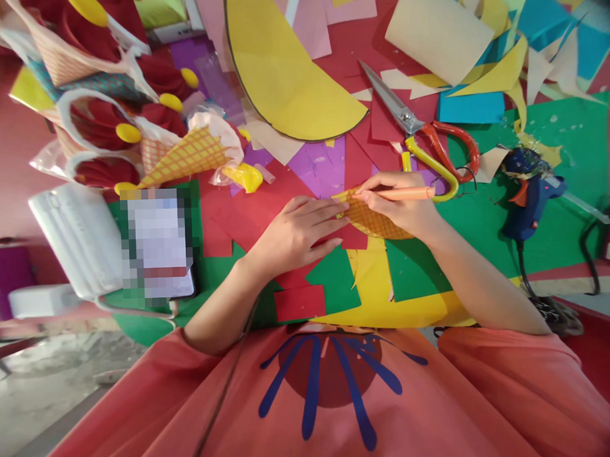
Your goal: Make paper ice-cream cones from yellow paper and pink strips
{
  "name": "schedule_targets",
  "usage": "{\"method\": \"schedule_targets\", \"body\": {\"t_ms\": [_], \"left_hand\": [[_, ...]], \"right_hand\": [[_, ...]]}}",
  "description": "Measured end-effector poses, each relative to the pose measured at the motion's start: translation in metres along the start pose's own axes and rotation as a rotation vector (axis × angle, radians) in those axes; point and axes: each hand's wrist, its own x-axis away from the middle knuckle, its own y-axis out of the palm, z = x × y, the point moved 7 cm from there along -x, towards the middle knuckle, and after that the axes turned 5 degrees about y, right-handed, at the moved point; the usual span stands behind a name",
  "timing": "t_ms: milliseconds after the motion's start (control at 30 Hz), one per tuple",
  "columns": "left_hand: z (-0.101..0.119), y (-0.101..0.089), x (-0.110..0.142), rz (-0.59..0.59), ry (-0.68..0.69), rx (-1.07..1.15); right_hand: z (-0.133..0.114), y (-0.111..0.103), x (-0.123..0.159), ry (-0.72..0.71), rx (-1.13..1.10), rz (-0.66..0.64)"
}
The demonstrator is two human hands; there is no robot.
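Note:
A yellow paper piece (pixel 379 219) with an orange crisscross grid lies in front of me, partly covered by both hands. My left hand (pixel 302 232) rests flat over its left end, fingers stretched out. Between the fingers of my right hand (pixel 397 202) is an orange marker (pixel 408 194), its tip at the paper's upper edge. Just beyond the right hand lie scissors (pixel 409 121) with one red and one yellow handle, blades pointing away to the upper left. A large yellow paper shape (pixel 284 69) with a dark edge is farther off.
Paper cones (pixel 187 156) with dark red fillings crowd the upper left. A phone (pixel 160 243), its screen blurred, lies beside a white case (pixel 78 240). At right is a blue glue gun (pixel 527 201) with a cord. A cream paper roll (pixel 438 34) and scraps lie at the back.

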Motion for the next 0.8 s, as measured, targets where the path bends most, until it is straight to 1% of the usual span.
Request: {"method": "schedule_targets", "body": {"t_ms": [100, 200, 300, 367, 433, 500, 600, 800], "left_hand": [[-0.001, 0.0, 0.0, 0.002, -0.004, 0.01], [-0.001, 0.0, 0.0, 0.007, -0.003, 0.015], [-0.001, 0.0, 0.001, 0.011, -0.004, 0.011], [-0.003, 0.0, 0.001, 0.004, -0.031, 0.009], [-0.006, 0.001, 0.001, -0.013, -0.074, 0.007], [-0.009, 0.001, 0.002, -0.022, -0.103, 0.009], [-0.009, 0.001, 0.002, -0.014, -0.104, 0.013], [-0.01, 0.001, 0.001, 0.004, -0.108, -0.003]], "right_hand": [[0.003, 0.001, 0.0, 0.015, -0.022, -0.035], [0.004, 0.002, 0.0, 0.048, -0.089, -0.048], [0.001, -0.003, 0.002, 0.067, -0.179, 0.01], [-0.003, -0.007, 0.004, 0.063, -0.209, 0.063], [-0.005, -0.008, 0.006, 0.054, -0.206, 0.082], [-0.006, -0.005, 0.006, 0.048, -0.183, 0.066], [-0.004, 0.0, 0.005, 0.047, -0.137, 0.031], [-0.003, 0.002, 0.001, 0.035, -0.09, 0.016]]}}
